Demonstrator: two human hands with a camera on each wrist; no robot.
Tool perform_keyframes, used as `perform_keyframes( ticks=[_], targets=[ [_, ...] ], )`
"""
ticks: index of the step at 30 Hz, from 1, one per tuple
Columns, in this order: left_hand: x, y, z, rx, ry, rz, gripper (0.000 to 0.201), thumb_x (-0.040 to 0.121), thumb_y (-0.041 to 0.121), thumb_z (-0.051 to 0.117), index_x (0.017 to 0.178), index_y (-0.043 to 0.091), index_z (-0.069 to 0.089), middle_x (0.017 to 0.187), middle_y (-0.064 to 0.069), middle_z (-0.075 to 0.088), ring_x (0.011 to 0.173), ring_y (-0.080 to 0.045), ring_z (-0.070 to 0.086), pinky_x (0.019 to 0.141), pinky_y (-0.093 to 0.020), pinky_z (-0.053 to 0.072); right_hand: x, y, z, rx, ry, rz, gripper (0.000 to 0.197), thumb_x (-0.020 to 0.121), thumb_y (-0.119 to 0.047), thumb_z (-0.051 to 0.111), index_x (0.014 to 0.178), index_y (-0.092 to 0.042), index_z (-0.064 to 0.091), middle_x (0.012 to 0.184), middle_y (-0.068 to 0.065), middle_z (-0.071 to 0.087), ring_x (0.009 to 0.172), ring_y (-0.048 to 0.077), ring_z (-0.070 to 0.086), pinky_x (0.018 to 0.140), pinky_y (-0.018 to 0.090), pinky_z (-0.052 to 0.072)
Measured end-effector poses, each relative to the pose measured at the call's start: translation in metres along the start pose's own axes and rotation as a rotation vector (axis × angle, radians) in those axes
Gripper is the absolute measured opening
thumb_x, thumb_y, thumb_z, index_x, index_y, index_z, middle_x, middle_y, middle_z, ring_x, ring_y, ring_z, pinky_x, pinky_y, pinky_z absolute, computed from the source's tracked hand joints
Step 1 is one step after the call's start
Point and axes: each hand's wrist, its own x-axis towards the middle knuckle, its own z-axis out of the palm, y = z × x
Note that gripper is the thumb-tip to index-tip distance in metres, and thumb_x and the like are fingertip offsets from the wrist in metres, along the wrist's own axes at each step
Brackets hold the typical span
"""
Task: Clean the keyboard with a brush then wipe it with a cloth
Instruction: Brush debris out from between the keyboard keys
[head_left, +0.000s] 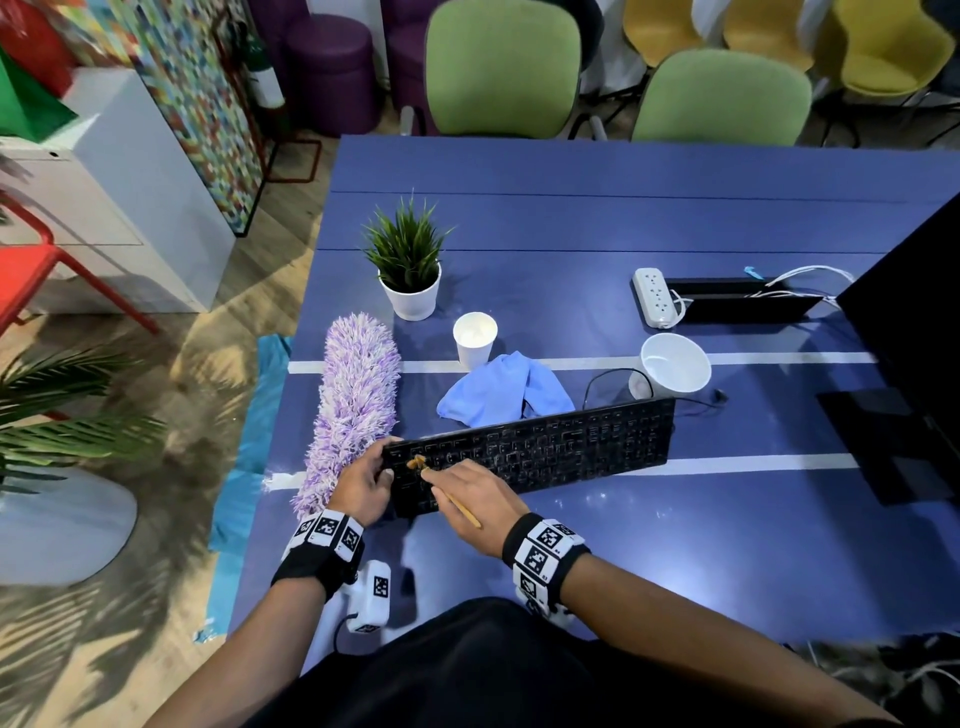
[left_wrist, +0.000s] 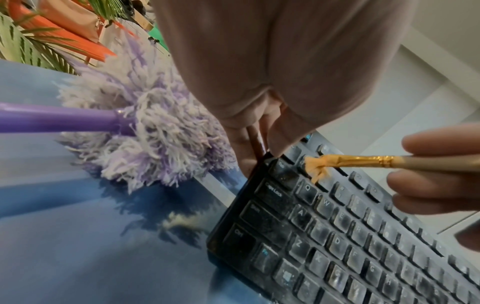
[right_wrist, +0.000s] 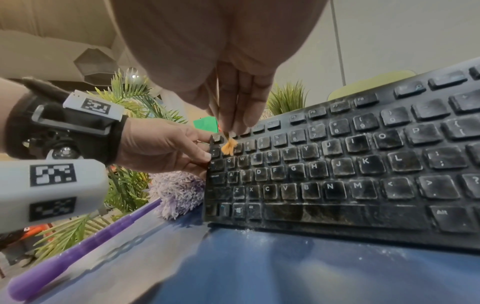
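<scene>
Left hand grips keyboard at its left end, tilting it up. Right hand pinches brush, bristles on the top-left keys (dusty). Keyboard looks light and rigid; hold by the edges. Cloth lies soft just behind the keyboard, duster left of it.

You see the scene in bright, even indoor light. Pale glare sits on the blue desk near your right wrist, and soft shadows fall beside the potted plant on the desk. The head view bends strongly at its edges, curving the desk's sides. In both wrist views your palm fills the top as a pale blur, while the dusty keyboard stays sharp.
</scene>
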Motion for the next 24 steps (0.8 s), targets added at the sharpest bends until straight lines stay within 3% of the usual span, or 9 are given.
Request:
perform_keyframes(
  ticks=[4, 6, 8, 10, 12, 15, 18, 21, 24],
  targets=[
    [0.001, -0.001, 0.001, 0.005, -0.006, -0.010, 0.053, 0.092, -0.016, 0.044, 0.136, 0.012, 0.048, 0.125, -0.015, 0.066, 0.126, -0.030, 0.059, 0.118, -0.052, 0.036, 0.002, 0.002, -0.001, 0.050, -0.031, 0.004, 0.031, 0.095, -0.015, 0.047, 0.124, -0.008, 0.057, 0.110, 0.015, 0.066, 0.099, 0.027, 0.056, 0.094, 0.035, 0.044],
    [-0.001, 0.000, 0.000, 0.022, 0.004, -0.012, 0.055, 0.092, -0.014, 0.045, 0.134, 0.020, 0.048, 0.122, -0.004, 0.068, 0.126, -0.029, 0.059, 0.117, -0.046, 0.038, 0.004, 0.001, 0.000, 0.050, -0.048, -0.015, 0.032, 0.096, -0.017, 0.046, 0.127, -0.010, 0.055, 0.114, 0.014, 0.065, 0.101, 0.027, 0.056, 0.097, 0.034, 0.043],
    [-0.002, 0.003, -0.001, 0.024, 0.005, -0.006, 0.052, 0.088, 0.001, 0.047, 0.128, 0.034, 0.049, 0.115, 0.015, 0.072, 0.123, -0.023, 0.061, 0.115, -0.038, 0.039, 0.006, -0.001, -0.001, 0.011, -0.059, -0.017, 0.031, 0.096, -0.018, 0.046, 0.124, -0.010, 0.057, 0.108, 0.015, 0.067, 0.096, 0.028, 0.058, 0.094, 0.037, 0.045],
    [-0.002, 0.006, -0.001, 0.020, 0.003, -0.015, 0.049, 0.089, 0.002, 0.047, 0.128, 0.031, 0.049, 0.116, 0.006, 0.071, 0.121, -0.023, 0.061, 0.115, -0.039, 0.040, 0.007, -0.003, -0.004, -0.044, -0.009, 0.034, 0.032, 0.093, -0.019, 0.042, 0.116, -0.007, 0.061, 0.093, 0.015, 0.070, 0.083, 0.029, 0.060, 0.091, 0.038, 0.048],
    [-0.001, 0.008, 0.001, 0.026, 0.006, -0.030, 0.052, 0.093, -0.012, 0.045, 0.130, 0.024, 0.047, 0.121, -0.009, 0.067, 0.122, -0.026, 0.060, 0.116, -0.042, 0.038, 0.002, 0.000, -0.013, -0.085, 0.093, 0.152, 0.039, 0.088, -0.025, 0.036, 0.108, -0.008, 0.065, 0.078, 0.012, 0.070, 0.072, 0.026, 0.060, 0.091, 0.037, 0.049],
    [-0.002, 0.008, 0.002, 0.025, -0.007, -0.025, 0.054, 0.094, -0.018, 0.042, 0.131, 0.021, 0.046, 0.122, -0.012, 0.066, 0.124, -0.028, 0.058, 0.116, -0.038, 0.036, -0.014, 0.017, -0.029, -0.154, 0.245, 0.359, 0.041, 0.084, -0.029, 0.035, 0.097, -0.011, 0.069, 0.069, 0.006, 0.069, 0.067, 0.024, 0.059, 0.082, 0.034, 0.053],
    [-0.003, 0.010, 0.003, 0.021, -0.015, -0.028, 0.053, 0.094, -0.019, 0.040, 0.131, 0.019, 0.046, 0.122, -0.013, 0.065, 0.123, -0.026, 0.057, 0.112, -0.030, 0.036, -0.022, 0.027, -0.037, -0.114, 0.249, 0.394, 0.036, 0.088, -0.028, 0.039, 0.104, -0.013, 0.067, 0.077, 0.006, 0.069, 0.075, 0.024, 0.058, 0.080, 0.036, 0.052],
    [-0.003, 0.010, 0.001, 0.055, -0.024, -0.019, 0.053, 0.094, -0.017, 0.042, 0.130, 0.022, 0.046, 0.120, -0.012, 0.066, 0.120, -0.024, 0.058, 0.104, -0.014, 0.039, -0.021, 0.016, -0.032, -0.031, 0.033, 0.248, 0.033, 0.095, -0.022, 0.043, 0.123, -0.013, 0.059, 0.096, 0.008, 0.070, 0.090, 0.021, 0.057, 0.089, 0.032, 0.046],
    [-0.002, 0.009, 0.000, 0.044, -0.028, -0.024, 0.054, 0.095, -0.016, 0.042, 0.131, 0.023, 0.046, 0.122, -0.012, 0.066, 0.121, -0.025, 0.058, 0.110, -0.027, 0.038, -0.023, 0.015, -0.038, -0.058, 0.115, 0.284, 0.031, 0.092, -0.018, 0.047, 0.118, -0.010, 0.063, 0.097, 0.011, 0.072, 0.089, 0.026, 0.061, 0.085, 0.035, 0.052]
  ],
)
